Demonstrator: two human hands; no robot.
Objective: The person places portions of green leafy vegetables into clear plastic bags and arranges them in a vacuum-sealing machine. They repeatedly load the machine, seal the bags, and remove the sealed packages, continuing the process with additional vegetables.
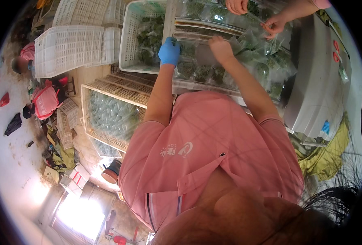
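Note:
Clear plastic bags of green leafy herbs (pixel 201 72) lie in rows on a metal machine bed, against long metal bars (pixel 209 25). My left hand (pixel 169 52), in a blue glove, is closed at the left end of the nearer bar; its fingertips are hidden. Bare, my right hand (pixel 221 48) has its fingers curled on the upper edge of a plastic bag (pixel 205 53) along the same bar. More filled bags (pixel 264 65) lie loosely to the right of that hand.
Across the bed, another person's hands (pixel 274 25) handle a bag. A white crate (pixel 123 49) of herb bags stands left; a crate (pixel 85 110) of clear packages sits below it. Stacked white crates (pixel 62 49) stand farther left. Red-handled scissors (pixel 336 56) lie on the right-hand metal surface.

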